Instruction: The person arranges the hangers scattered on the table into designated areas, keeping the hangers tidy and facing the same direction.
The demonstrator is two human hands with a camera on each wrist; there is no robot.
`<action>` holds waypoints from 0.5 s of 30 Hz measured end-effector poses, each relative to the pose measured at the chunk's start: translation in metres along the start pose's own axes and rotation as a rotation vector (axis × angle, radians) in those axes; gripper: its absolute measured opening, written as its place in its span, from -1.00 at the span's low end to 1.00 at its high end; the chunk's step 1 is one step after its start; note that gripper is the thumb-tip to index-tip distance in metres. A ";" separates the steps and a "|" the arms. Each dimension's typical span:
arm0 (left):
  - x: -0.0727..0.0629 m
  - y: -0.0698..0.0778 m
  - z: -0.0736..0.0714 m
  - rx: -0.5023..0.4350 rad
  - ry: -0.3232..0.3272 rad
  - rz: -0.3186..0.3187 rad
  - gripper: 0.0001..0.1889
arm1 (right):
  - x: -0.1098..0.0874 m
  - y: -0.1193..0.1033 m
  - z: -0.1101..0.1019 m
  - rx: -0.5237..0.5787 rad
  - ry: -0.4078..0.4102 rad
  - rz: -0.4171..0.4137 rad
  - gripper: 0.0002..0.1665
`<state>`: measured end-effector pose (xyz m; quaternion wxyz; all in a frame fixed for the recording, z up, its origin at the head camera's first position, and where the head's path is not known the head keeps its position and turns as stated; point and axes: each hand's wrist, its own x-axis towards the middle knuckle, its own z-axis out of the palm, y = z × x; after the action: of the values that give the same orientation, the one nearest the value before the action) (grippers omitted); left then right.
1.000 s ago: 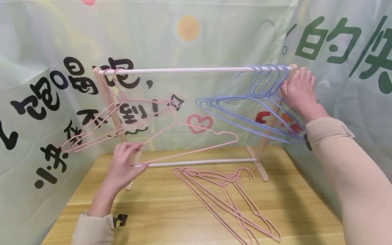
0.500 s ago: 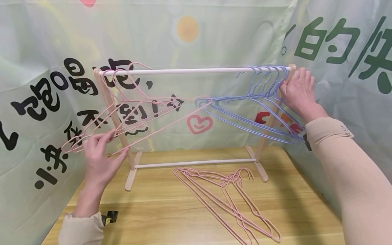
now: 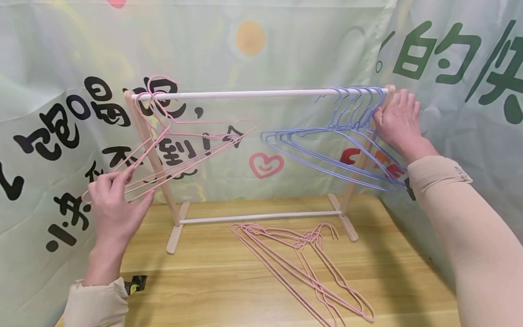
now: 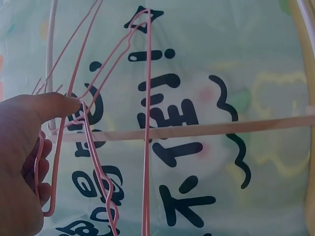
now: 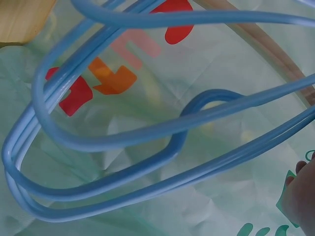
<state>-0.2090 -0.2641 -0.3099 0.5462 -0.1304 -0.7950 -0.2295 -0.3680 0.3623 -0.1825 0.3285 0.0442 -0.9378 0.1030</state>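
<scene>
My left hand (image 3: 116,204) pinches a pink wire clothes hanger (image 4: 56,167) by its left corner, between thumb and fingers. In the head view its hook (image 3: 155,76) stands above the white top rod (image 3: 245,94) of a small clothes rack, at the left end. Pink hangers (image 3: 192,135) hang there just beside it, overlapping the held one. My right hand (image 3: 398,116) grips the top of the rack's right wooden post (image 3: 361,159), close by several blue hangers (image 3: 302,131) on the rod. The right wrist view shows mostly the blue hangers' rounded ends (image 5: 54,196), with part of that hand at the edge.
A pile of pink hangers (image 3: 302,272) lies on the wooden table (image 3: 204,281) in front of the rack. The rack's lower white bar (image 3: 261,217) and wooden feet (image 3: 175,238) rest behind it. Printed cloth (image 3: 245,63) surrounds the table at the back and sides.
My left hand has moved left with the pink hanger, whose hook rose from below the rod to above it and shifted to the left end. My right hand stays on the post.
</scene>
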 end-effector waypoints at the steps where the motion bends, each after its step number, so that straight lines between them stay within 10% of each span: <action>1: 0.000 -0.001 -0.001 0.006 -0.011 -0.008 -0.30 | 0.000 0.000 0.000 0.000 0.001 0.000 -0.54; 15: -0.003 -0.006 -0.002 0.055 -0.061 -0.064 -0.29 | 0.000 -0.001 -0.002 -0.006 -0.020 0.009 -0.53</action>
<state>-0.2094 -0.2704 -0.3138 0.5172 -0.0968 -0.8212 -0.2209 -0.3666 0.3622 -0.1804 0.3186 0.0400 -0.9416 0.1013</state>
